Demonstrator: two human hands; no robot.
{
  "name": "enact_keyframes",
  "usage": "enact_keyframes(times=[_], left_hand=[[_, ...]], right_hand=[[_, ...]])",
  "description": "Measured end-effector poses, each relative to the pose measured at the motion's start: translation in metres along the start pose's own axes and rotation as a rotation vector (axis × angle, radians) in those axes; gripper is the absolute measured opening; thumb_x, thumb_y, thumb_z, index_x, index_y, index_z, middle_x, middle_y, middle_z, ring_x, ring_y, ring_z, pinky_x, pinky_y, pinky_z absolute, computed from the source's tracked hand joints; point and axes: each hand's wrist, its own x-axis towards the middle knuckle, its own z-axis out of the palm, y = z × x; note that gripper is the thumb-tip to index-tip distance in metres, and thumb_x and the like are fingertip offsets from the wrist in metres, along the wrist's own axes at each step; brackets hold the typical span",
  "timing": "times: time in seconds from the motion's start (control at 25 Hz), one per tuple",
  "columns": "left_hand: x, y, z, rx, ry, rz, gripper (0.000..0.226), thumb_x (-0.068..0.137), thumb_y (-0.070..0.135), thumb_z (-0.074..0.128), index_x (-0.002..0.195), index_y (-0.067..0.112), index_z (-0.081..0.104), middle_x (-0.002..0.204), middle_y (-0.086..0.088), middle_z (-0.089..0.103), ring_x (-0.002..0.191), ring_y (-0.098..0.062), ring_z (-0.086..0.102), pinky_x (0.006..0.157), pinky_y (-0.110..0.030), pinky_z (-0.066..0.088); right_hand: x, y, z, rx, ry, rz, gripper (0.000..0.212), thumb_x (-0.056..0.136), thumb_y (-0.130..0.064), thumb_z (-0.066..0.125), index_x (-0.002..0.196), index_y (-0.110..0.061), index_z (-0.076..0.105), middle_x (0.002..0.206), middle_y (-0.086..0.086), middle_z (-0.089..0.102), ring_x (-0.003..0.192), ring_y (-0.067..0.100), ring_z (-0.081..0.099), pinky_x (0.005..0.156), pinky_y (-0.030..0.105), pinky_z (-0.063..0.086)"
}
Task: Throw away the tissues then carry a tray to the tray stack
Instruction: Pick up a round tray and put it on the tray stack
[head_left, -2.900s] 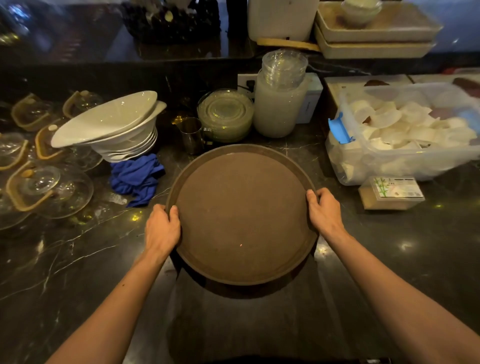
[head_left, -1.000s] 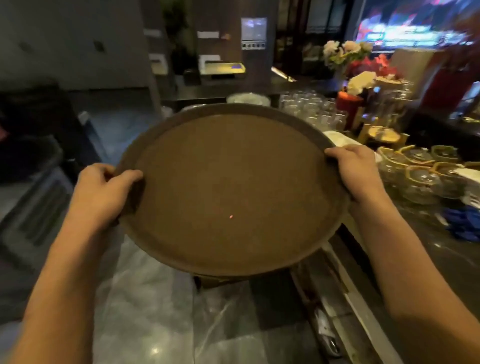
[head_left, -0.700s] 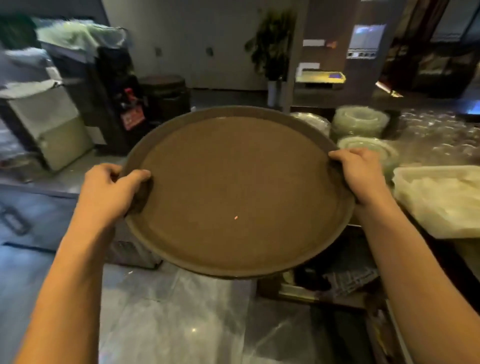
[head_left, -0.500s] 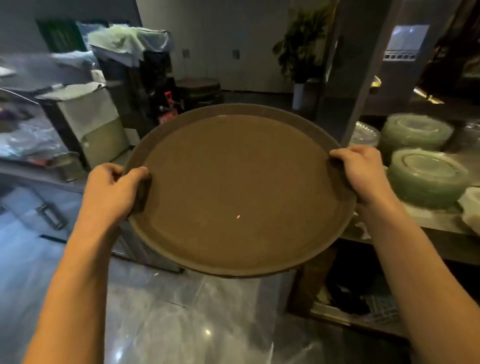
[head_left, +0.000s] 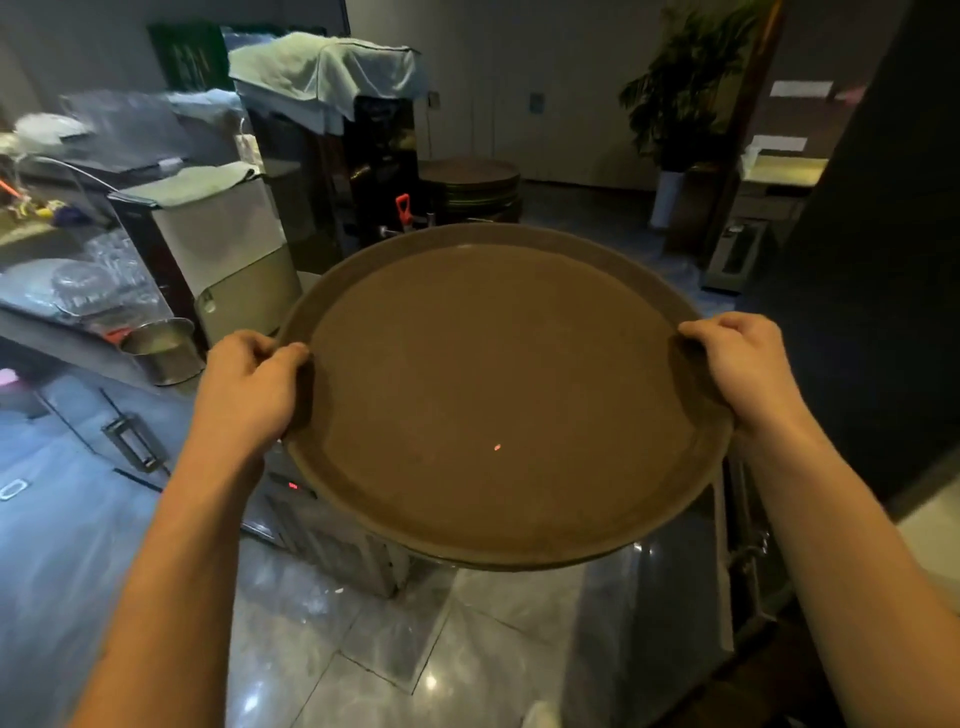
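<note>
A large round brown tray (head_left: 498, 395) is held level in front of me, above the floor. My left hand (head_left: 249, 384) grips its left rim, thumb on top. My right hand (head_left: 748, 364) grips the right rim the same way. The tray's surface carries nothing but a tiny red speck. Straight ahead, beyond the tray's far rim, stands a stack of similar round brown trays (head_left: 470, 184). No tissues are in view.
A tall dark machine (head_left: 363, 156) draped with a pale cloth stands left of the stack. A bin with a lid (head_left: 223, 244) and a metal pot (head_left: 163, 348) are at the left. A potted plant (head_left: 680, 88) stands at the back right, a dark pillar (head_left: 872, 260) close on the right. Glossy tiled floor (head_left: 363, 649) lies below.
The tray came off the dark counter and both hands have carried it while the view swung left, away from the counter of plates. The tray stack has come into sight ahead.
</note>
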Motion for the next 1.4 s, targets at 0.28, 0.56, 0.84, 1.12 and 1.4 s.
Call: enact_keyframes(times=[0.28, 0.56, 0.84, 1.12, 1.4], left_hand=[[0.104, 0.03, 0.118, 0.029, 0.048, -0.041, 0.019, 0.095, 0.025, 0.052, 0.087, 0.008, 0.055, 0.076, -0.014, 0.055, 0.069, -0.023, 0.052, 0.063, -0.036, 0.043], [0.224, 0.055, 0.232, 0.06, 0.031, -0.021, 0.019, 0.095, 0.026, 0.053, 0.092, 0.008, 0.059, 0.077, -0.015, 0.063, 0.067, -0.025, 0.059, 0.059, -0.037, 0.046], [0.375, 0.049, 0.345, 0.007, 0.018, 0.021, 0.02, 0.093, 0.02, 0.057, 0.094, 0.0, 0.061, 0.063, -0.008, 0.06, 0.054, -0.015, 0.056, 0.05, -0.023, 0.049], [0.502, 0.049, 0.431, -0.083, 0.093, -0.041, 0.02, 0.089, 0.025, 0.06, 0.093, 0.005, 0.061, 0.071, -0.007, 0.064, 0.065, -0.021, 0.062, 0.055, -0.032, 0.048], [0.578, 0.027, 0.509, -0.035, 0.256, -0.144, 0.01, 0.081, 0.028, 0.06, 0.08, 0.018, 0.056, 0.075, -0.007, 0.063, 0.074, -0.027, 0.062, 0.066, -0.043, 0.05]], right_hand=[[0.181, 0.003, 0.037, 0.044, -0.028, -0.006, 0.033, 0.089, -0.018, 0.061, 0.101, 0.013, 0.061, 0.082, 0.025, 0.059, 0.067, 0.026, 0.056, 0.053, 0.03, 0.041], [0.34, 0.016, 0.062, 0.038, 0.019, -0.009, 0.029, 0.086, -0.016, 0.064, 0.09, 0.013, 0.061, 0.074, 0.021, 0.057, 0.065, 0.026, 0.053, 0.056, 0.032, 0.04], [0.499, 0.008, 0.117, -0.005, 0.076, -0.019, 0.032, 0.088, -0.023, 0.064, 0.098, 0.007, 0.064, 0.094, 0.033, 0.064, 0.083, 0.041, 0.065, 0.071, 0.048, 0.054], [0.647, -0.018, 0.178, -0.052, 0.03, -0.028, 0.022, 0.089, -0.021, 0.063, 0.094, 0.001, 0.068, 0.087, 0.023, 0.067, 0.077, 0.029, 0.066, 0.065, 0.039, 0.052], [0.803, 0.0, 0.257, -0.09, -0.153, -0.034, 0.023, 0.089, -0.019, 0.063, 0.095, 0.002, 0.069, 0.087, 0.022, 0.067, 0.071, 0.025, 0.064, 0.057, 0.037, 0.05]])
